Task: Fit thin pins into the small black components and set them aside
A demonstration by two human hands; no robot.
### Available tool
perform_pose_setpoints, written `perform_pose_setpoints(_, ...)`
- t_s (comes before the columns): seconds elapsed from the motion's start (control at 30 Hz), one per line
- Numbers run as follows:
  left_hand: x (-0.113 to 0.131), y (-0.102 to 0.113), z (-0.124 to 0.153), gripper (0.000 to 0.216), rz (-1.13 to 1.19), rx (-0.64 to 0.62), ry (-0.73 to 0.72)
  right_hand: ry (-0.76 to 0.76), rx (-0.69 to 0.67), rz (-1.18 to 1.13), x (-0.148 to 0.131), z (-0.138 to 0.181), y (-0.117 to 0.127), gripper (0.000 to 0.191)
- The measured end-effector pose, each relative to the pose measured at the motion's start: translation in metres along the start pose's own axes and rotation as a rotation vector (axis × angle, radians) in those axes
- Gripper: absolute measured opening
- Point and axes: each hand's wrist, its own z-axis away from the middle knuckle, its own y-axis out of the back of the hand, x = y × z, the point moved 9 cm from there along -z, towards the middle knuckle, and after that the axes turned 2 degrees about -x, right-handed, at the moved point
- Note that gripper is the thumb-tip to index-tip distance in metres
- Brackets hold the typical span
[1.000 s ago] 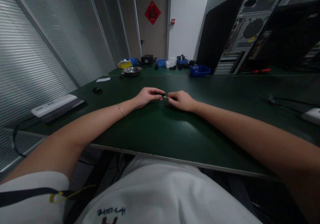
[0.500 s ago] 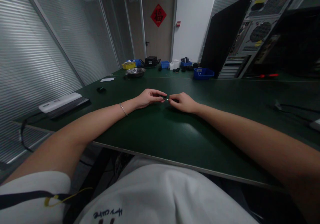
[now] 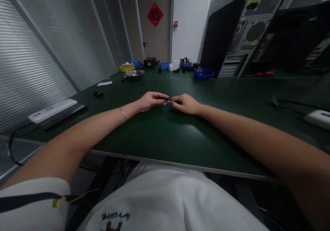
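Over the middle of the green table (image 3: 144,135), both hands meet around one tiny item. My left hand (image 3: 149,101), a bracelet on its wrist, pinches a small dark piece (image 3: 163,100) between thumb and fingers. From that piece a thin, light-coloured pin-like bit (image 3: 168,101) sticks out to the right. My right hand (image 3: 186,104) is closed, its thumb and fingertips at the other end of the thin bit. What exactly the item is, I cannot make out; fingers cover most of it.
White-and-black power strip-like box (image 3: 58,111) lies at left, near a small black object (image 3: 98,94). Behind are a metal bowl (image 3: 134,74), a yellow bin (image 3: 127,67), a blue bin (image 3: 203,73) and a computer case (image 3: 227,35). A red-handled tool (image 3: 265,73) lies at right.
The view has shifted slightly to the right, so everything appears further left. Both hands keep the same grip and stay close together.
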Motion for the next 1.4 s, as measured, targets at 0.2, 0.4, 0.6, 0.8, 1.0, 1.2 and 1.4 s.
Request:
perform_pose_setpoints(0.2,0.011,-0.002,-0.002,0.034,-0.131,0.076,-0.108,-0.074,0.006,0.055,0.003,0.001,0.001,0.027)
perform_pose_setpoints(0.4,0.021,-0.005,0.001,0.031,-0.212,0.149,-0.182,-0.119,0.007,0.052,0.007,0.001,0.001,0.029)
perform_pose_setpoints(0.6,0.008,-0.003,-0.002,0.034,-0.054,0.076,-0.08,-0.036,0.009,0.014,0.006,0.0,-0.001,0.027)
perform_pose_setpoints(0.8,0.004,-0.002,-0.001,0.035,-0.005,0.035,-0.043,0.008,-0.002,-0.041,0.006,-0.003,-0.001,0.024)
perform_pose_setpoints(1.0,0.001,-0.001,0.0,0.035,0.002,0.0,-0.029,0.03,-0.029,-0.065,0.004,-0.004,-0.003,0.024)
perform_pose_setpoints(1.2,0.002,-0.004,0.003,0.036,0.024,-0.031,-0.013,0.032,-0.016,-0.057,0.004,-0.005,-0.003,0.025)
perform_pose_setpoints(1.4,0.003,0.001,-0.001,0.036,0.042,0.03,-0.047,-0.03,0.041,-0.053,0.01,-0.005,-0.002,0.028)
